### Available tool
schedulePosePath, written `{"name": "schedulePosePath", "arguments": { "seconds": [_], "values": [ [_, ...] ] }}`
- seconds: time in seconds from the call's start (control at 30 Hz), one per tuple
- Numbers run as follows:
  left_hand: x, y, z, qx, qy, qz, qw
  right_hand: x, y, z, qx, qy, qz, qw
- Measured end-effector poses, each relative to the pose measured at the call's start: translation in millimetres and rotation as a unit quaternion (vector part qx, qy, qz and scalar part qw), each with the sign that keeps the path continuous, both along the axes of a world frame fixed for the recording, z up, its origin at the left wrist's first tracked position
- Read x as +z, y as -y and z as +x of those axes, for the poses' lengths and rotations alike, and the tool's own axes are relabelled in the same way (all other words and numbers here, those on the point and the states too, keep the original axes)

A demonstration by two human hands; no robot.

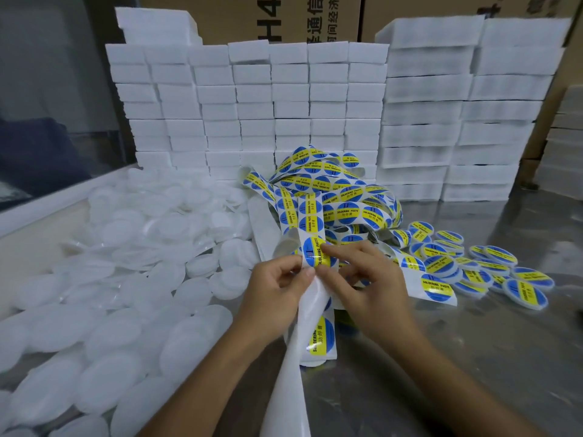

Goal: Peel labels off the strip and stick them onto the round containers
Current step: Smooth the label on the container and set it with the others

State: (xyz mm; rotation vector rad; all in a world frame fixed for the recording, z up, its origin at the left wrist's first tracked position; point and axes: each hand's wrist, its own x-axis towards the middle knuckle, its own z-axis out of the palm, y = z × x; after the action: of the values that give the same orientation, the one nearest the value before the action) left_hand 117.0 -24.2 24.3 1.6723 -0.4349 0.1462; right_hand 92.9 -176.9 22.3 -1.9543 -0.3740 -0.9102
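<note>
Bare backing [291,367] of the strip trails toward the table's [473,357] near edge, below both hands. Left hand [274,298] pinches the strip [310,216] between thumb and curled fingers, just beside a blue-and-yellow label [317,252]. Right hand [372,285] has its forefinger and thumb closed on that label's right edge. Strip's long axis runs from near edge to far edge, rising from the grip to a tangled heap [334,187] at mid-table. Unlabelled white containers [126,279] cover the left side; labelled containers [473,266] lie toward the right edge. White blocks [284,99] are stacked along the far edge.
</note>
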Motion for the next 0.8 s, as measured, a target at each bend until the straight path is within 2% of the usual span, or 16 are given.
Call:
{"name": "schedulePosePath", "arguments": {
  "seconds": [0.1,0.3,0.43,0.53,0.63,0.7,0.73,0.77,0.8],
  "values": [
    [1,1,-1,-0.008,0.021,-0.004,1.0,0,5,1,-0.064,0.087,-0.107,0.988],
    [5,3,-5,-0.016,0.017,-0.075,0.997,4,5,-1,-0.07,0.187,-0.201,0.959],
    [5,0,-4,-0.026,0.039,-0.05,0.998,1,2,-3,-0.078,0.192,-0.238,0.949],
    [3,0,-3,-0.038,0.053,-0.025,0.998,2,3,-6,-0.092,0.159,-0.233,0.955],
    [0,1,-1,-0.019,0.066,0.001,0.998,2,2,-6,-0.085,0.116,-0.165,0.976],
    [-1,1,0,-0.003,0.063,0.024,0.998,4,0,-6,-0.041,0.033,-0.008,0.999],
    [-2,0,0,0.005,0.06,0.029,0.998,7,0,-5,-0.004,-0.037,0.112,0.993],
    [-2,0,1,0.014,0.058,0.028,0.998,11,0,-5,0.03,-0.111,0.232,0.966],
    [-2,-1,1,0.026,0.059,0.026,0.998,14,2,-5,0.064,-0.179,0.343,0.92]
  ]
}}
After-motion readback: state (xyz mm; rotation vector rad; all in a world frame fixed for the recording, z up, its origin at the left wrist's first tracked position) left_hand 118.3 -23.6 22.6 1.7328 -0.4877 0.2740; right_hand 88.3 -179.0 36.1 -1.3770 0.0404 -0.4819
